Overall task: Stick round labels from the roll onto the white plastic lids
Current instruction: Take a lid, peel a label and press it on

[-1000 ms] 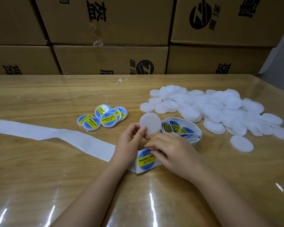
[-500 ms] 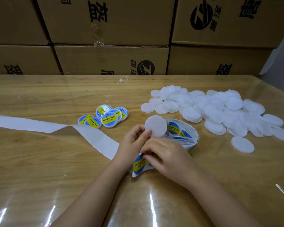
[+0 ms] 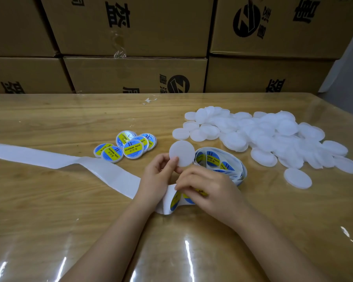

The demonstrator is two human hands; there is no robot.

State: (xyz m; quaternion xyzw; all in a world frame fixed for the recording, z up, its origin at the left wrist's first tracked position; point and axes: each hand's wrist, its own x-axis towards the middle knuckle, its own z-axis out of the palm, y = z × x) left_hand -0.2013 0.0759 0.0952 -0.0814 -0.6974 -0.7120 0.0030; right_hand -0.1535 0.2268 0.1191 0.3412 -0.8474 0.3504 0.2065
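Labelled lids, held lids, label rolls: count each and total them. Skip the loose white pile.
Labelled lids: 6
Held lids: 1, pinched by the left hand
Label rolls: 1, the right hand pinching a label on its strip
Total: 8

Table [image 3: 49, 220] of grained wood under glossy clear film; lids [image 3: 263, 135] of matt, translucent white plastic; liner strip [image 3: 49, 157] of smooth matt white paper; labels [image 3: 213, 158] smooth, faintly glossy; boxes [image 3: 130, 27] of matt brown cardboard.
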